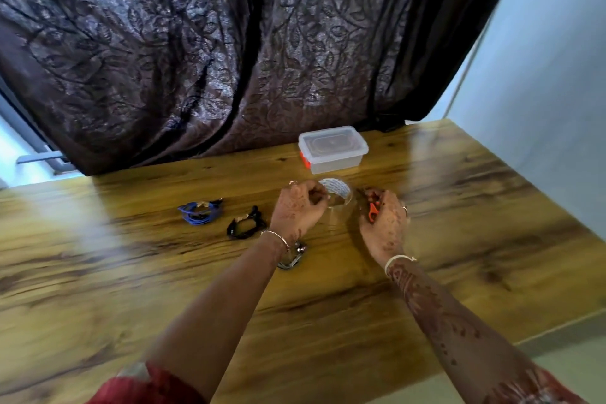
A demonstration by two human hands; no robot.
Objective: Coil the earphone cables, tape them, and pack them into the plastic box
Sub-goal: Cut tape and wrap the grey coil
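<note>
A clear tape roll [339, 195] sits on the wooden table [131, 272] between my hands. My left hand [300, 208] pinches the roll's left rim. My right hand [383, 220] grips small orange-handled scissors [373, 209] just right of the roll. A coiled blue earphone cable [198, 211] and a coiled black one [246, 226] lie to the left, each with a pale strip of tape. Another coil [293, 257], grey and dark, lies partly hidden under my left wrist. The clear plastic box [333, 149] with its lid on stands at the back.
A dark patterned curtain [229, 43] hangs behind the table's far edge. A pale wall [541, 75] lies to the right, and the table's right edge runs diagonally toward me.
</note>
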